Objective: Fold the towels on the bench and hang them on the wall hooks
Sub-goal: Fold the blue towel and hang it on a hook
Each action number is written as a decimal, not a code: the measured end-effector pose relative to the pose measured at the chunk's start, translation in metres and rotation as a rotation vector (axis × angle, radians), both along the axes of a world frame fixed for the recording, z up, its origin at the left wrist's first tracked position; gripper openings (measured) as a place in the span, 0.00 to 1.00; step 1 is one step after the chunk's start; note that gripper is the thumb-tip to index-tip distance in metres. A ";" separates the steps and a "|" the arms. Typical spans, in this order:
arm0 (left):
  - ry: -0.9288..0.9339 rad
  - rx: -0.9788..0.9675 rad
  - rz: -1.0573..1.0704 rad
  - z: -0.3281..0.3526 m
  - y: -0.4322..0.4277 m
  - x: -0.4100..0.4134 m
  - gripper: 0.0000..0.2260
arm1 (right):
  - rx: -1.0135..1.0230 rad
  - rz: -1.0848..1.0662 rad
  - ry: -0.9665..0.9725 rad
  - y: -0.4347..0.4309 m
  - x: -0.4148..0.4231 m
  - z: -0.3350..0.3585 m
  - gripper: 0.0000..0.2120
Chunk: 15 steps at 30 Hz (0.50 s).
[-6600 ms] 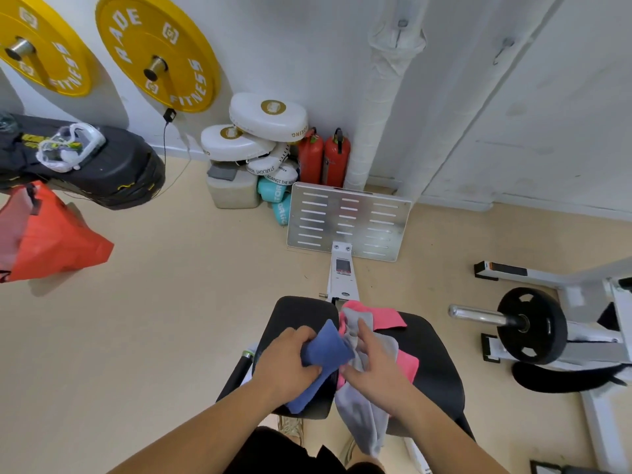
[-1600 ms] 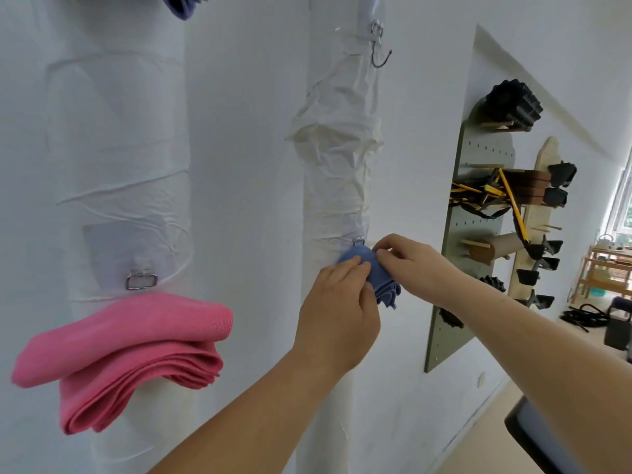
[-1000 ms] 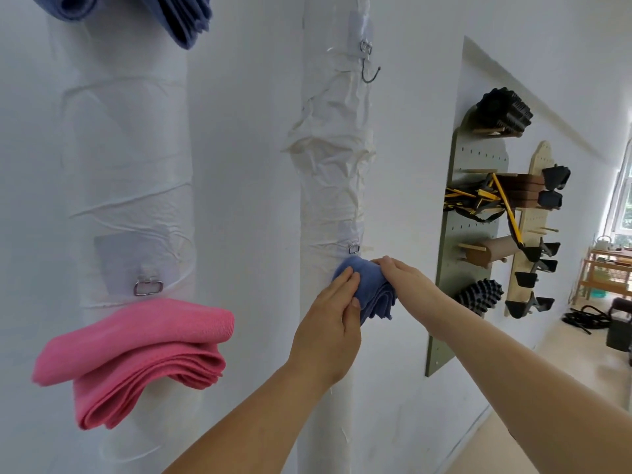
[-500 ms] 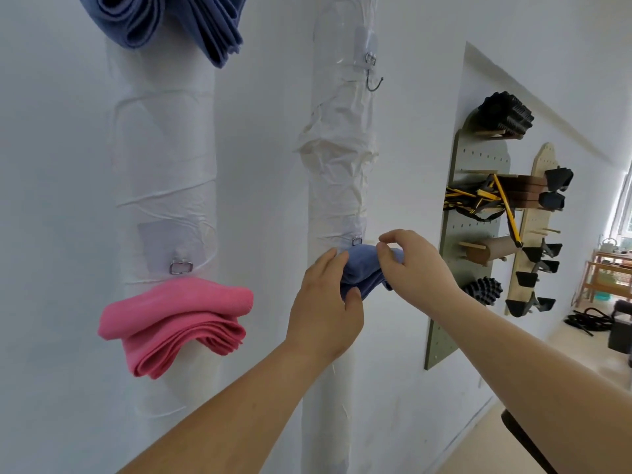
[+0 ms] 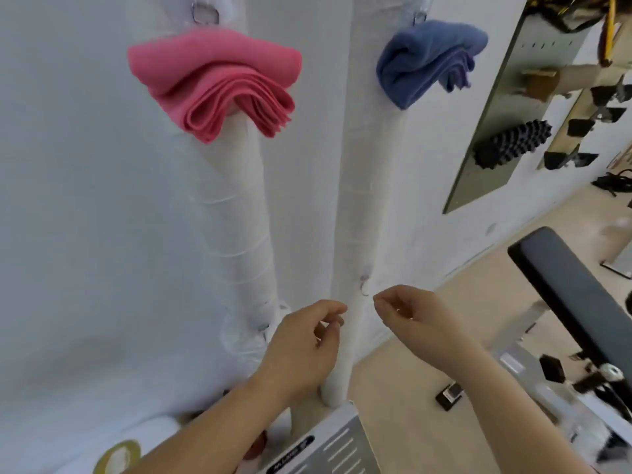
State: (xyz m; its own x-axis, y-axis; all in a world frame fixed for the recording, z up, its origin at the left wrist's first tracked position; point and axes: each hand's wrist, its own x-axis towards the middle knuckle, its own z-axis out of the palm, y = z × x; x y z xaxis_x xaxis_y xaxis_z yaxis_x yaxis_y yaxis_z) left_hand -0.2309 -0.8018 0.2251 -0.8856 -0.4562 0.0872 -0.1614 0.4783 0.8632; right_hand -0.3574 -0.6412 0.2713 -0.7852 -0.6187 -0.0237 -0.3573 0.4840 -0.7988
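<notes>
A folded blue towel (image 5: 427, 59) hangs from a metal hook (image 5: 419, 18) on the right white-wrapped pipe (image 5: 362, 186). On the left pipe (image 5: 246, 206) a folded pink towel (image 5: 219, 80) hangs below a metal ring hook (image 5: 204, 13). My left hand (image 5: 301, 347) and my right hand (image 5: 417, 319) are low in the view, far below both towels. Each has loosely curled fingers and holds nothing. A small empty hook (image 5: 364, 285) sticks out of the right pipe between my hands.
The black bench pad (image 5: 574, 295) slants at the right over a white frame. A perforated metal footplate (image 5: 325, 446) lies at the bottom. A pegboard (image 5: 506, 107) with a spiky black roller (image 5: 513, 143) and gym accessories covers the wall at right.
Both hands have let go of the blue towel and dropped well below it. The towel stays hanging on its hook. My view has tilted downward, bringing the bench and floor into sight.
</notes>
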 end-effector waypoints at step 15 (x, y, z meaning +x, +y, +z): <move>-0.502 0.197 -0.252 -0.175 0.018 0.277 0.11 | 0.109 -0.419 -0.533 0.084 0.311 -0.161 0.07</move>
State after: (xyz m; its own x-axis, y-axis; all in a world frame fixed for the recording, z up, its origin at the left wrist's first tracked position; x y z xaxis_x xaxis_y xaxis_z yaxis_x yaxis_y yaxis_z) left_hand 0.0458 -0.7840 0.0501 -0.8796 -0.1915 -0.4356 -0.4753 0.3932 0.7870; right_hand -0.0460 -0.5567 0.1102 -0.8217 -0.2378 -0.5179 0.3056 0.5833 -0.7526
